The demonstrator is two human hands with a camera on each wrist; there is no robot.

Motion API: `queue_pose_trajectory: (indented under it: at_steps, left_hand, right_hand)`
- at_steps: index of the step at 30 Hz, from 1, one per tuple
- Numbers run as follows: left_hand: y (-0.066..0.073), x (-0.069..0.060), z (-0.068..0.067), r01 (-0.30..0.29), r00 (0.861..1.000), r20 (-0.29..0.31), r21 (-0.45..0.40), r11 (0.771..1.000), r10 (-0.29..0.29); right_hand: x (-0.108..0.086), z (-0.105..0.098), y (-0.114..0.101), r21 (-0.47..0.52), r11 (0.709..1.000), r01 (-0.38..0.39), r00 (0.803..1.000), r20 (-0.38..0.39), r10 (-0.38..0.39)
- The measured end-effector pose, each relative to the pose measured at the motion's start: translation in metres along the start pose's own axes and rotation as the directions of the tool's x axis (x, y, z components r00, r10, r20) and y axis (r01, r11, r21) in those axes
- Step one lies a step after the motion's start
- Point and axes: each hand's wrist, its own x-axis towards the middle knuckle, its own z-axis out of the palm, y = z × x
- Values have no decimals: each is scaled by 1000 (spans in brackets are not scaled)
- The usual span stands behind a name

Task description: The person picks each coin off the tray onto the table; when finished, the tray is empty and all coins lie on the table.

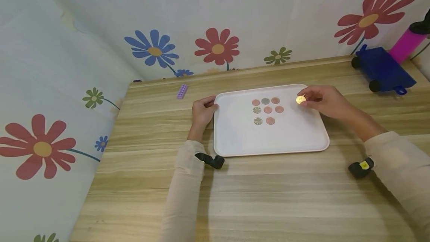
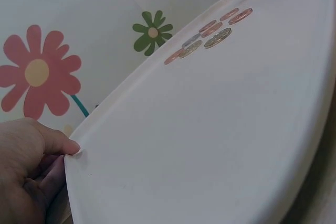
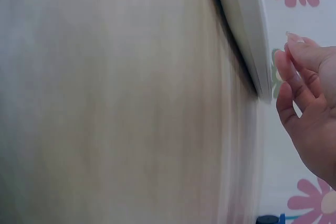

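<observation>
1. Right of centre in the head view, the right hand (image 1: 324,101) holds a gold-coloured coin (image 1: 300,99) over the upper right part of a white tray (image 1: 235,133). Its grip is pinching the coin between thumb and fingertips, low on one side, which leaves most of the face uncovered.
2. Near the middle of the frame, eight loose coins (image 1: 267,109), coppery and silvery, lie flat on the tray: three, three, then two in the lowest row. The gaps look deliberate, probably so that each can be seen and picked up singly.
3. At the tray's upper left corner, the left hand (image 1: 201,114) has its grip pinching the rim, thumb on top, presumably to stop it sliding.
4. Towards the upper right, a blue wheeled cart (image 1: 386,69) sits on the bench (image 1: 268,197), well apart from the tray, perhaps to leave elbow room.
</observation>
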Motion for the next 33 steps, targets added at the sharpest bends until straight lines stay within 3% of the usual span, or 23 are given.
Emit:
queue_pose_trajectory:
  at_steps: [4, 15, 26, 33]
  left_hand:
    - [0, 0, 0, -4, 1000, 3, -2, 1000, 4]
    - [1, -1, -1, -4, 1000, 2, 0, 1000, 4]
    - [-1, 1, 1, 3, 1000, 10, -9, 1000, -3]
    - [0, 1, 0, -10, 1000, -11, 9, 1000, 10]
  right_hand:
    - [-1, -9, 7, -2, 1000, -30, 999, -41, 30]
    - [-3, -31, 42, 5, 1000, 10, 990, -141, -9]
    - [3, -39, 62, -127, 991, -30, 994, -104, 17]
    - [9, -39, 61, -182, 983, 9, 997, -76, -23]
